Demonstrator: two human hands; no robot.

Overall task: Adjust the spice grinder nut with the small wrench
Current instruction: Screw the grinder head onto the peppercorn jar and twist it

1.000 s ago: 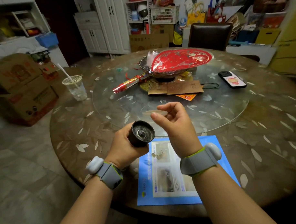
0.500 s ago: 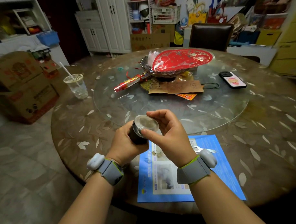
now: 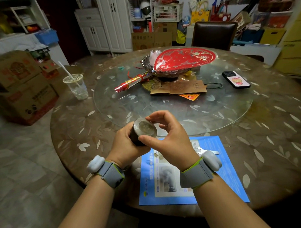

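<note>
My left hand [image 3: 125, 147] grips the dark body of the spice grinder [image 3: 136, 136], held tilted above the table's near edge. A clear round cap [image 3: 145, 128] sits on the grinder's end facing me, and my right hand [image 3: 169, 138] pinches its rim with thumb and fingers. The small silver wrench [image 3: 201, 150] lies on the blue sheet [image 3: 217, 179], partly hidden behind my right wrist. The nut is hidden under the cap.
A round brown table [image 3: 82, 133] carries a glass turntable [image 3: 223, 114] with a red dish [image 3: 183, 59], a foil roll [image 3: 131, 82], brown envelopes [image 3: 179, 87] and a phone [image 3: 236, 79]. A plastic cup [image 3: 76, 86] with a straw stands left. Cardboard boxes [image 3: 20, 84] sit on the floor.
One second ago the grinder's end was uncovered and my right hand was above it. The right hand brought the clear cap onto the end and now pinches its rim; the wrench came into view.
</note>
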